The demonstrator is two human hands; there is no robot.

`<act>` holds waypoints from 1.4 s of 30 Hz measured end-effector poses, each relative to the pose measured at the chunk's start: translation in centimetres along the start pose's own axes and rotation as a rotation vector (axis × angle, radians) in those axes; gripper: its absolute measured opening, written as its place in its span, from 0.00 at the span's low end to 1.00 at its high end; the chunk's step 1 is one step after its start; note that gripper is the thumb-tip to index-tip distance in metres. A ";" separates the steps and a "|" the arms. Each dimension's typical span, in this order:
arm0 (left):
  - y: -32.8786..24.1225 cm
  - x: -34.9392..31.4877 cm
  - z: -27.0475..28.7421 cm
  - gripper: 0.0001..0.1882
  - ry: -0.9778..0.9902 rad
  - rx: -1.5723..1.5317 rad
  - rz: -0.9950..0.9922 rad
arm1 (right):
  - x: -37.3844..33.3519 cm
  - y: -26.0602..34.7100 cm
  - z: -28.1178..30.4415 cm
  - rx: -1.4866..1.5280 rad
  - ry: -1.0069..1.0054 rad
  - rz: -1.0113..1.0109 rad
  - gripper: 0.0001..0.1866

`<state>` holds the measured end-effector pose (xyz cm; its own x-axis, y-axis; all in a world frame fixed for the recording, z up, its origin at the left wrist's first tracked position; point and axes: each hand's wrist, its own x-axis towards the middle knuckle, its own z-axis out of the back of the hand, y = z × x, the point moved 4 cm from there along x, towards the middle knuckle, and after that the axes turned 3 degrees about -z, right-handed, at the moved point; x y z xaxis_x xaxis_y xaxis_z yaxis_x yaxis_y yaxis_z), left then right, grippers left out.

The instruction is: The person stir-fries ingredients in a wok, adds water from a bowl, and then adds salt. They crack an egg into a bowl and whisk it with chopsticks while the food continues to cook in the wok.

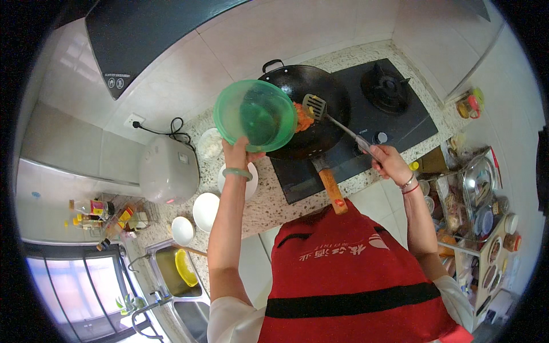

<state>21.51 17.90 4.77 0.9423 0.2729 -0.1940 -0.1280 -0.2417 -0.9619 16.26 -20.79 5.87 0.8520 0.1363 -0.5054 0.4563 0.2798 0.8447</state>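
My left hand (240, 153) grips the rim of a translucent green bowl (234, 106), which is tilted over the left side of a black wok (329, 86). In my right hand (390, 164) is the grey handle of a slotted spatula (315, 107); its blade is inside the wok. Orange-red food (302, 118) lies in the wok between the bowl's rim and the blade. The bowl hides part of the wok's left side. The wok's wooden handle (330, 186) points toward my red apron (343, 268), with neither hand on it.
The wok sits on a black gas hob (366, 120); a second burner (386, 86) is at its right. White bowls (206, 211) stand left on the speckled counter, beside a white appliance (166, 171). A sink (166, 271) holds a yellow basin (186, 267). Jars crowd a rack (457, 197) at right.
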 end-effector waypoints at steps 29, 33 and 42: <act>-1.0 0.1 -3.0 0.43 -0.143 0.201 -0.154 | 0.4 -1.4 0.9 0.271 0.217 -0.092 0.18; -1.1 0.1 -3.0 0.43 -0.147 0.193 -0.194 | 0.6 -1.4 1.1 0.159 0.138 -0.057 0.16; -2.1 -0.7 -3.7 0.43 -0.186 0.222 -0.246 | 1.0 -1.0 1.2 -0.108 -0.097 0.142 0.16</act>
<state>22.24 14.71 7.64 0.8834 0.4672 0.0359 0.0117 0.0547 -0.9984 16.94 -22.05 4.75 0.9290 0.0914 -0.3586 0.3037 0.3652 0.8800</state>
